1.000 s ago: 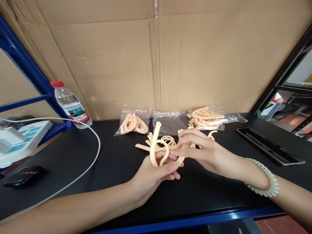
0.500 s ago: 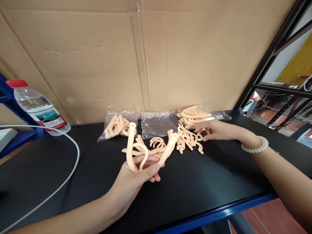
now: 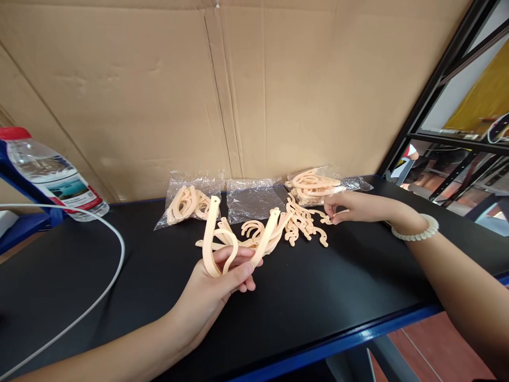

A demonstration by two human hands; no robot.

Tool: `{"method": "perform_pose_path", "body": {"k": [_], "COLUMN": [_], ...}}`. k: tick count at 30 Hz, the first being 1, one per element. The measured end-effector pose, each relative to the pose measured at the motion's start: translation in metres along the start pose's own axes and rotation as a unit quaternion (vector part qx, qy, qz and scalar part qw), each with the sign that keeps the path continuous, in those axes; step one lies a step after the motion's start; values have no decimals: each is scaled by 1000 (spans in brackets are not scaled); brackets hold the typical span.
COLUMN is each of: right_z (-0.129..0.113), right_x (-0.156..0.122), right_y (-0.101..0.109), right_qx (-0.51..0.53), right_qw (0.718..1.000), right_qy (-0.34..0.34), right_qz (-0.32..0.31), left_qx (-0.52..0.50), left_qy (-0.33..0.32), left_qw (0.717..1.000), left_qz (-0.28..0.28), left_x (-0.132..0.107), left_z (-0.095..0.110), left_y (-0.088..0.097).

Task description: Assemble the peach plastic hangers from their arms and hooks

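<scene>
My left hand (image 3: 228, 284) is closed around beige plastic hanger parts (image 3: 209, 239); two long arms with holes at their tips splay upward in a V, and a curved inner strip shows between them. At the right side of a pile of small S-shaped hanger hooks (image 3: 300, 220), my right hand (image 3: 350, 207) pinches one hook, its fingertips low over the black tabletop. The end of that hook is partly covered by the fingers. Behind my left hand, more long hanger arms and curved hooks (image 3: 252, 228) lie loosely heaped.
Along the cardboard wall (image 3: 159, 95) lie a clear bag of hanger parts (image 3: 186, 204), a flat clear bag (image 3: 254, 200) and another filled bag (image 3: 314, 185). A water bottle (image 3: 55, 175) and a white cable (image 3: 119, 254) are on the left. Black shelving (image 3: 437, 95) stands right.
My right hand has lowered onto the edge of the hook pile and its fingers have closed on a hook. My left hand keeps its hold; the whole view has shifted slightly.
</scene>
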State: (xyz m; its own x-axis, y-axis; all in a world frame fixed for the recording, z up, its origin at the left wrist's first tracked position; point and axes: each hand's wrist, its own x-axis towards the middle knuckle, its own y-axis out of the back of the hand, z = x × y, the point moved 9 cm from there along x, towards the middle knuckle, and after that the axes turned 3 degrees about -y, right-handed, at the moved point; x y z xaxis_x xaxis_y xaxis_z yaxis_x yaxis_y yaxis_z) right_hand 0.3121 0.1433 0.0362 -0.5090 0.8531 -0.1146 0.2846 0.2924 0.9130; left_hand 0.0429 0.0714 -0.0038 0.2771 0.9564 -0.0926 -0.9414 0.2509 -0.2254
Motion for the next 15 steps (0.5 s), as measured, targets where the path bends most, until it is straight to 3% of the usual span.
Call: {"method": "perform_pose_path", "body": {"k": [6,10,15], "right_z": [-16,-37,-55], "right_x": [-17,-9,2], "right_y": [-9,-7,-11], "right_qx": [183,186,260], "right_qw": [976,980,965], "right_qy": [-20,4,13], "right_qz": [-113,-65,5], "left_qx": [-4,-4,-6], "left_qy": [2,5,11], "left_qw": [1000,1000,1000], "left_qz": [-9,0,20], "left_x": [1,2,2], "left_z": [0,-3,-4], "left_y": [-2,1,7]}}
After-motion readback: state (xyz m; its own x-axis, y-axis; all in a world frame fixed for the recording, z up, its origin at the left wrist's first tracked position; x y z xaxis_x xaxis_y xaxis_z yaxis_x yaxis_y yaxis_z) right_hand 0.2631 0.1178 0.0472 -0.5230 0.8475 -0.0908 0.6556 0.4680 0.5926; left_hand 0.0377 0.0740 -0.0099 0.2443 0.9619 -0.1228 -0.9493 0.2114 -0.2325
